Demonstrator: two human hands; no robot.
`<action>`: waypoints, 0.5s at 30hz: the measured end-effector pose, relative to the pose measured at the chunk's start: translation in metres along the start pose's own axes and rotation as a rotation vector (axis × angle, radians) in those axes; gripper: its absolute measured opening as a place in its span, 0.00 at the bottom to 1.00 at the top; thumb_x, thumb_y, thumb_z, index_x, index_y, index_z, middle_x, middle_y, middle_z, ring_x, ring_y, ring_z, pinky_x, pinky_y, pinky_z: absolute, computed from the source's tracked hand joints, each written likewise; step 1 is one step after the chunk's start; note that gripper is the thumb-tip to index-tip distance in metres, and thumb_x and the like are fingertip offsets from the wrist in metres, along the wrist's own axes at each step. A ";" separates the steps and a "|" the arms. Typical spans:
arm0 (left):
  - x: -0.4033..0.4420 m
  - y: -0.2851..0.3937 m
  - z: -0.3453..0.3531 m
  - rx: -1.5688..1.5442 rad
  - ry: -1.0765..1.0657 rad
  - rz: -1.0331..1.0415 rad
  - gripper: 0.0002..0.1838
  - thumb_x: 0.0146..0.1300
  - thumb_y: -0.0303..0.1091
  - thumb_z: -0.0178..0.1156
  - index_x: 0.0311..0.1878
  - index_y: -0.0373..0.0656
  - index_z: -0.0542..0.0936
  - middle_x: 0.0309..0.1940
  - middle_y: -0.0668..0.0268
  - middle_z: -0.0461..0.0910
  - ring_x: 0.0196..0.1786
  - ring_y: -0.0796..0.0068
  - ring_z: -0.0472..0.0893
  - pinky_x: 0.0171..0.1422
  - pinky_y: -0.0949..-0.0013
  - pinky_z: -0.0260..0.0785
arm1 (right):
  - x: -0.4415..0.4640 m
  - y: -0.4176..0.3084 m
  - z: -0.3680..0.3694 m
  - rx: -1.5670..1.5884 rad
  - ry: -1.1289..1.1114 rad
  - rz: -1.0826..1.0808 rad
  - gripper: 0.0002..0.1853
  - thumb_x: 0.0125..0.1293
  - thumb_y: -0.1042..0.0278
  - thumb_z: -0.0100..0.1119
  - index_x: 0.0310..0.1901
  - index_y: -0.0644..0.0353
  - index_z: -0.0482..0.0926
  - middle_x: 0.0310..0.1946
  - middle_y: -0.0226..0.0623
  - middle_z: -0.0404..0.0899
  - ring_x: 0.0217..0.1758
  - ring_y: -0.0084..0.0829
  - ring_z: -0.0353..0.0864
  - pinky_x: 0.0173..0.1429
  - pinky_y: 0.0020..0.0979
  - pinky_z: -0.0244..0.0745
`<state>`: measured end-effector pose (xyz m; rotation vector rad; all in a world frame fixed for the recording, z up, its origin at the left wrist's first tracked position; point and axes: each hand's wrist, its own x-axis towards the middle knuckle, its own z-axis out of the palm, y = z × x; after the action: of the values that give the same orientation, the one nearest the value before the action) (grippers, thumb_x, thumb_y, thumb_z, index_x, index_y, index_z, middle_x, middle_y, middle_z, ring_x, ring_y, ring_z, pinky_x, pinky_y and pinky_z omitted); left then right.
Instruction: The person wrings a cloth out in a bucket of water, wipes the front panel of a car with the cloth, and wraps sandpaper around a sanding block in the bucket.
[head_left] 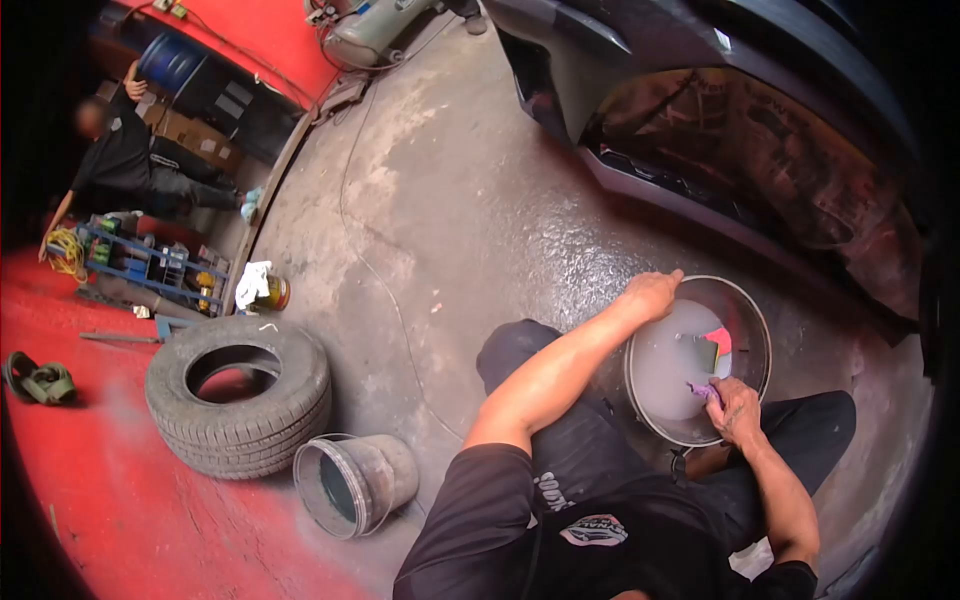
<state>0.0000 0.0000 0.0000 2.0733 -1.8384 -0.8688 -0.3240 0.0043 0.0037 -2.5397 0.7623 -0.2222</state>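
We see the right hand (738, 412) closed, its fingers and thumb pinching a crumpled purple cloth (700, 389) at the near right of a large round bucket (766, 345). The cloth's longer axis runs roughly left to right, and its free end points left from the fingertips, over the bucket's mouth. The left hand (652, 295) rests at the bucket's far-left rim with its fingers partly curled; we cannot tell how firmly it holds on.

In the bucket we find cloudy grey liquid (665, 355) and, right of its middle, a small piece in pink, white and dark tones (719, 342) with a yellowish edge (we cannot make out exactly what it is). The dark part's longer axis runs from far to near, just beyond the purple cloth.

To the left on the floor (450, 240), a smaller grey pail (395, 470) stands with dark liquid inside, its bail handle hanging round it. Just beyond it a tyre (250, 440) lies flat, and farther off a yellow can (277, 293) has a white cloth (253, 284) draped on it. At the far left, a blue rack (135, 268) carries bottles and cans, too small to read, near another person (115, 155), whose raised hand touches a blue drum (170, 62).
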 end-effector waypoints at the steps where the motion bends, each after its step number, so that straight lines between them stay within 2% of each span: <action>1: 0.000 0.001 -0.001 -0.002 0.005 0.000 0.24 0.71 0.34 0.60 0.68 0.40 0.72 0.48 0.46 0.87 0.55 0.43 0.85 0.62 0.45 0.76 | 0.001 0.000 0.000 0.000 0.006 -0.005 0.17 0.59 0.66 0.64 0.48 0.66 0.85 0.34 0.51 0.83 0.40 0.53 0.85 0.47 0.49 0.81; 2: 0.000 0.002 -0.001 -0.003 0.009 0.001 0.24 0.71 0.34 0.59 0.68 0.39 0.72 0.48 0.46 0.87 0.55 0.43 0.85 0.62 0.45 0.76 | 0.001 0.000 -0.001 -0.001 0.012 -0.009 0.17 0.60 0.66 0.64 0.48 0.66 0.85 0.34 0.50 0.83 0.39 0.53 0.85 0.46 0.49 0.81; 5: -0.011 0.017 -0.007 -0.018 -0.042 -0.037 0.26 0.67 0.26 0.55 0.69 0.41 0.75 0.53 0.47 0.87 0.59 0.47 0.85 0.64 0.49 0.77 | -0.009 -0.002 -0.007 -0.013 -0.004 0.003 0.17 0.60 0.66 0.64 0.48 0.66 0.85 0.34 0.50 0.83 0.39 0.53 0.85 0.46 0.49 0.80; 9: -0.006 0.007 -0.005 0.027 -0.038 -0.007 0.28 0.68 0.30 0.56 0.72 0.39 0.72 0.52 0.46 0.87 0.58 0.47 0.85 0.64 0.50 0.77 | -0.004 -0.003 -0.003 0.002 0.013 0.000 0.16 0.61 0.65 0.64 0.48 0.65 0.85 0.34 0.49 0.83 0.39 0.53 0.85 0.46 0.50 0.80; 15: -0.012 -0.007 -0.002 0.056 -0.064 -0.012 0.41 0.71 0.42 0.63 0.81 0.38 0.58 0.52 0.46 0.87 0.59 0.47 0.85 0.65 0.50 0.76 | -0.001 -0.003 0.001 -0.009 0.030 -0.010 0.16 0.62 0.64 0.64 0.48 0.63 0.85 0.34 0.49 0.83 0.39 0.53 0.84 0.46 0.50 0.80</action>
<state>0.0059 0.0124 0.0010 2.1150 -1.9064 -0.9071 -0.3235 0.0074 0.0040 -2.5542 0.7643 -0.2611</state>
